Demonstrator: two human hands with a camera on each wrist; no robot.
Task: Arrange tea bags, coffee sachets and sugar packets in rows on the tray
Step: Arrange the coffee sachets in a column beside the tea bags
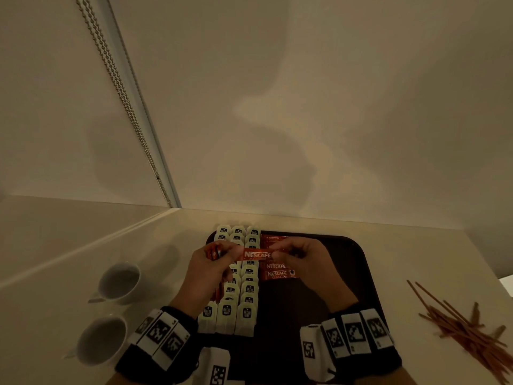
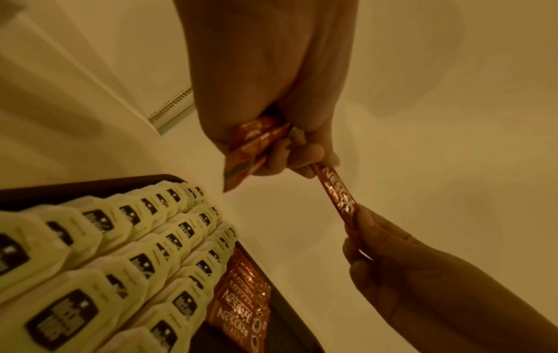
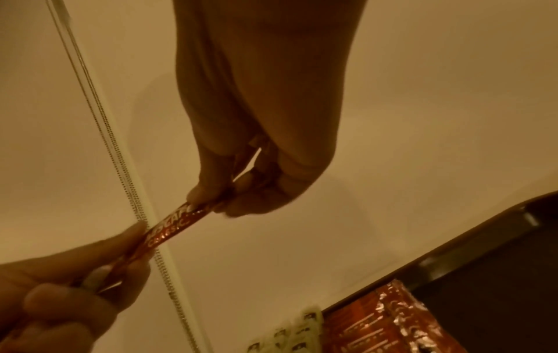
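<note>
A dark tray (image 1: pixel 349 248) lies on the white counter. Three rows of white tea bags (image 1: pixel 240 301) fill its left part, and a short row of red coffee sachets (image 1: pixel 279 272) lies beside them. Above these, one red coffee sachet (image 1: pixel 256 254) is stretched between both hands. My left hand (image 1: pixel 234 252) pinches its left end and also grips a bundle of sachets (image 2: pixel 250 148) in its curled fingers. My right hand (image 1: pixel 275 255) pinches the right end (image 3: pixel 176 225). Thin brown sugar sticks (image 1: pixel 466 329) lie in a loose pile on the counter to the right of the tray.
Two white cups (image 1: pixel 119 282) (image 1: pixel 101 340) stand on the counter left of the tray. A wall rises just behind the tray, and a bead chain (image 1: pixel 119 87) hangs in the left corner. The tray's right half (image 1: pixel 319 290) is bare.
</note>
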